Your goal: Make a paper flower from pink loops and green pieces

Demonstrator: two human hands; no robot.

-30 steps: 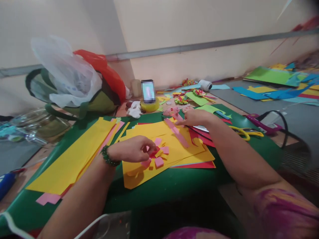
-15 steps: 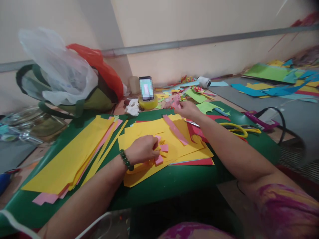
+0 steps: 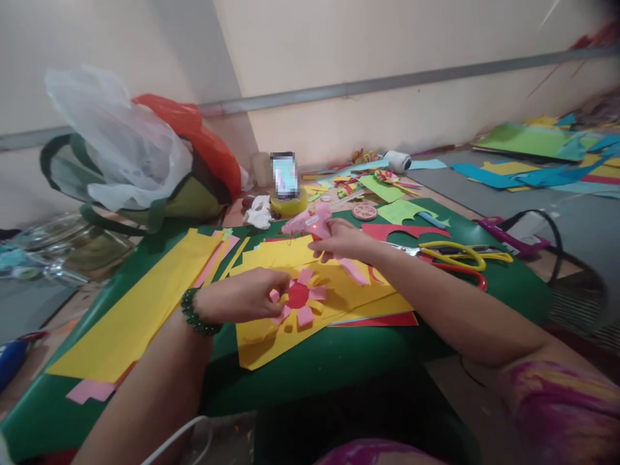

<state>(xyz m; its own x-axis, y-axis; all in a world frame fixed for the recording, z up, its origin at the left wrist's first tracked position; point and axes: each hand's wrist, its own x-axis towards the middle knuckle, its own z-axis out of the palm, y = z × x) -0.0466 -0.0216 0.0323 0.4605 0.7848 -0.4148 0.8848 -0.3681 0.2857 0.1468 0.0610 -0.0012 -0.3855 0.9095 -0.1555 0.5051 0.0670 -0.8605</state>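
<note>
Head: phone [image 3: 285, 177] behind glue gun [image 3: 317, 221]

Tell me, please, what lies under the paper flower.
Yellow paper shows around the flower; what lies directly beneath its red centre is covered, and the left hand hides some of the left side.

The left hand [image 3: 264, 294] pinches the edge of a paper flower [image 3: 298, 296] with a red middle. The right hand [image 3: 341, 240] holds a pink glue gun [image 3: 310, 223] above the yellow paper [image 3: 358, 294]. Scissors [image 3: 450, 255] lie under the right arm, near red paper [image 3: 402, 230]. A phone [image 3: 285, 175] stands behind, by the wall.
</note>
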